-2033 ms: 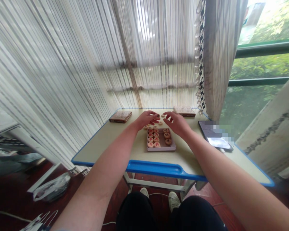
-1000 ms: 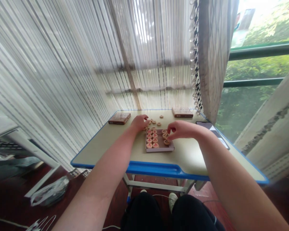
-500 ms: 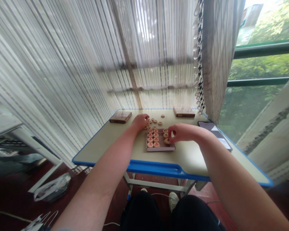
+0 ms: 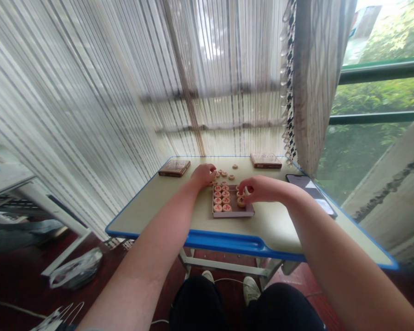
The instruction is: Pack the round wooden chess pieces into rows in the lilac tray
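Note:
An open shallow box [image 4: 233, 214] lies on the desk, with two columns of round wooden pieces with red characters [image 4: 227, 208] at its left. My right hand [image 4: 257, 189] is over the box's right side, its fingertips on a round piece with a dark character [image 4: 241, 201]; more pieces there are partly hidden behind the fingers. Beyond the box, several loose pieces [image 4: 224, 174] are scattered on the desktop. My left hand [image 4: 204, 175] rests beside them at the left, fingers curled near the loose pieces; whether it holds one is hidden.
A closed flat box [image 4: 174, 168] lies at the desk's back left, another [image 4: 266, 160] at the back right. A phone [image 4: 311, 195] lies at the right edge of the desk [image 4: 138, 209]. Striped curtains hang behind. A plastic bag [image 4: 76, 269] is on the floor at the left.
My right fingers have shifted slightly over the right column and now cover more of its upper pieces. The whole view has moved a little. My left hand stays by the loose pieces.

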Demonstrator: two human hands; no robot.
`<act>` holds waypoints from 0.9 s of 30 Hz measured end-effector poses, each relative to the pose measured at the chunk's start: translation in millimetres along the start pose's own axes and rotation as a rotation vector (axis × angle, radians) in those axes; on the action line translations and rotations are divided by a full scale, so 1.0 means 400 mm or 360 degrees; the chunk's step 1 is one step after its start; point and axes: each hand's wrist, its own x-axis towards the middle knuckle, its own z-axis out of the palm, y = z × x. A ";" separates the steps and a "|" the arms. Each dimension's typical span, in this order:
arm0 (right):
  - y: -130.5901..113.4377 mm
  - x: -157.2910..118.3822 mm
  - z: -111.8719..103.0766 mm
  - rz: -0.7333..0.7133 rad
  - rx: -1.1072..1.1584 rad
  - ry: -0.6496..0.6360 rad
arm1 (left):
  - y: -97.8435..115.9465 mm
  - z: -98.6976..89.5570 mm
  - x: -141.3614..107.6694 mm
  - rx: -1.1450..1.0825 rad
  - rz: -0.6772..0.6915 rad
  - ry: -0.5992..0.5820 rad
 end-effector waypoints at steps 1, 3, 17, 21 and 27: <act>-0.003 -0.001 0.001 -0.0013 0.0020 -0.0002 | 0.000 -0.001 0.000 0.0005 0.0002 0.0004; -0.011 -0.002 0.003 -0.0048 0.0075 -0.0016 | -0.001 -0.001 0.000 0.0010 0.0004 0.0004; 0.124 0.101 0.079 0.0212 -0.0052 0.0948 | -0.043 0.019 0.020 -0.0077 -0.0297 -0.0185; 0.178 0.135 0.119 0.0398 -0.0070 0.0846 | -0.055 0.021 0.023 -0.0213 -0.0336 -0.0200; 0.196 0.151 0.119 0.0409 0.0115 0.0826 | -0.028 0.011 0.014 -0.0227 -0.0235 -0.0139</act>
